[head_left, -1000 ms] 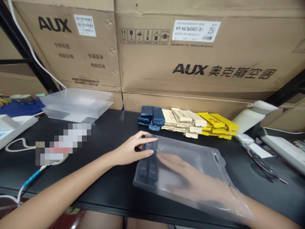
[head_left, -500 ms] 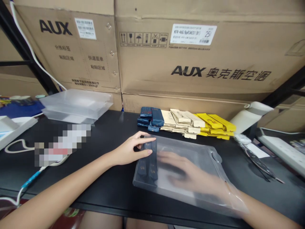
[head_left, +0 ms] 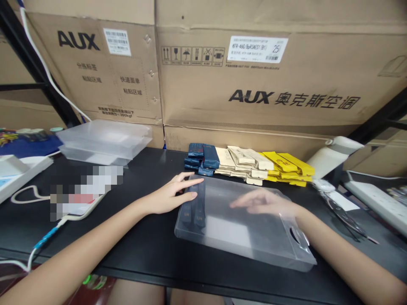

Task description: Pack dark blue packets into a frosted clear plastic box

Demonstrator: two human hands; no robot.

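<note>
- Plastic, see-through and flat, the wide pouch (head_left: 229, 233) lies on the black surface (head_left: 136, 254), right of its middle and near its front edge, its closed end towards the left and its mouth towards the right.
- Two narrow dark-blue packets (head_left: 199, 212) show through the film, side by side along that closed end.
- The left hand (head_left: 171, 195) rests over the pouch's far left corner; its grip is loose, thumb and forefinger apart above the packets. Whether the tucked fingers press the edge is hard to tell.
- The right hand (head_left: 263, 203) is within the pouch's mouth, seen through the film, its grip apart, with nothing visible in it.
- The pouch looks light, thin and bendy, with a smooth skin likely to slide unless steadied. The folded left edge seems the firmest hold; the flap around the oval handle opening (head_left: 299, 236) likely buckles.
- The packets look light and soft-sided, easily creased; their long sides probably suit a gentle pinch.
- Towards the surface's back edge, stacks of dark-blue packets (head_left: 211, 156), cream packets (head_left: 241, 156) and yellow packets (head_left: 286, 163) sit side by side.
</note>
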